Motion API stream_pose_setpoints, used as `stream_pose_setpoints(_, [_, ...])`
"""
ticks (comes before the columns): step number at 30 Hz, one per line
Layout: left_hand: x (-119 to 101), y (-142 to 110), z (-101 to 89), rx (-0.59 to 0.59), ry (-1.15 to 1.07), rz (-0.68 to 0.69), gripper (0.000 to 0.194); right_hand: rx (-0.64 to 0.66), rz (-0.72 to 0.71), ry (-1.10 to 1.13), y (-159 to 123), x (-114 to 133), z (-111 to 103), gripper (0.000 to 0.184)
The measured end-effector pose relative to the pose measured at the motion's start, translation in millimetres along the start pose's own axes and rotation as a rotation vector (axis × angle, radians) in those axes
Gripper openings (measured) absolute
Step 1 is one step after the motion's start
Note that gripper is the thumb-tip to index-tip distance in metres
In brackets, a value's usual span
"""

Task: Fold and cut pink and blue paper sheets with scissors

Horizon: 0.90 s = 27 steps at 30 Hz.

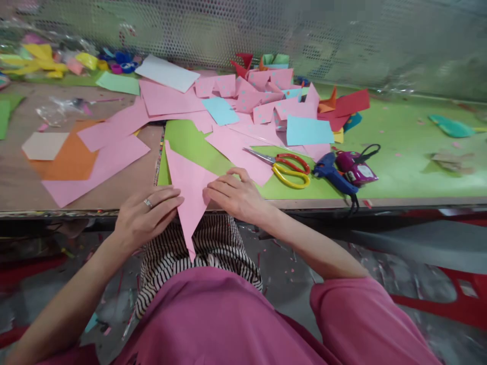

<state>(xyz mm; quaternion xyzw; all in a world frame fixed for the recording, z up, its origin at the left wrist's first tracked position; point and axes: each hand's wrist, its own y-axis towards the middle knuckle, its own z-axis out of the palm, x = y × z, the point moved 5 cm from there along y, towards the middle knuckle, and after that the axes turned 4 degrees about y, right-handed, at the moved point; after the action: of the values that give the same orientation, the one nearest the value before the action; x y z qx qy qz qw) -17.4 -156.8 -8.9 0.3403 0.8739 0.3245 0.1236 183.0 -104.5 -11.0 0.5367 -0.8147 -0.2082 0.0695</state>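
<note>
A: Where's the folded pink sheet (190,180)?
B: In front of the person, between both hands, its lower part over the table's near edge. Smooth, stiff-looking paper, kite-like, with a point towards eleven o'clock and a narrow, creased tail towards six, above striped trousers (205,230).
A: And the hands?
B: The left hand (150,210), wearing a ring (147,203), grips the edge at nine o'clock, fingers nearly closed. The right hand (238,195) is half curled, fingertips on the edge at three; its thumb is hidden, so I can't tell whether it pinches.
A: What crowds them?
B: Loose flat pink paper (224,147) just beyond the right hand, at one o'clock. Scissors (291,170), one handle red, one yellow, lie near three with their blades over it; farther out, a blue glue gun (335,175) touches a shiny purple object (355,167).
A: Farther off?
B: A heap of angular, dotted pink folded pieces (262,99) at one, a flat pale blue card (310,131) at two, a white sheet (167,72) near twelve. Crinkled clear plastic (57,111) at ten, an orange sheet (78,157) between nine and ten. A perforated panel (228,35) closes off twelve.
</note>
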Motion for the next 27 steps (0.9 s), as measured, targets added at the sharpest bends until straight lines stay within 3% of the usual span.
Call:
stream_pose_setpoints(7, [-3, -3, 7.6, 0.08, -0.02, 0.067, 0.023, 0.034, -0.045, 0.131, 0, -2, -2, 0.022])
stream_pose_setpoints(10, [11, -1, 13.0, 0.115, -0.064, -0.232, 0.017, 0.032, 0.053, 0.192, 3, -5, -2, 0.02])
stream_pose_setpoints(13, [27, 3, 19.9, 0.213, -0.121, -0.623, 0.026, 0.063, 0.276, 0.299, 9, -14, 4, 0.026])
stream_pose_setpoints(15, [31, 9, 22.4, 0.257, -0.181, -0.76, 0.029, 0.086, 0.429, 0.4, 12, -21, 9, 0.025])
stream_pose_setpoints(18, [35, 22, 22.5, 0.303, -0.183, -0.847, 0.031, 0.125, 0.568, 0.556, 17, -26, 15, 0.025])
stream_pose_setpoints(22, [44, 34, 25.3, 0.385, -0.116, -0.923, 0.031, 0.195, 0.619, 0.659, 24, -27, 14, 0.032])
stream_pose_setpoints(27, [56, 43, 36.0, 0.456, -0.053, -0.879, 0.037, 0.343, 0.616, 0.673, 37, -32, 9, 0.025])
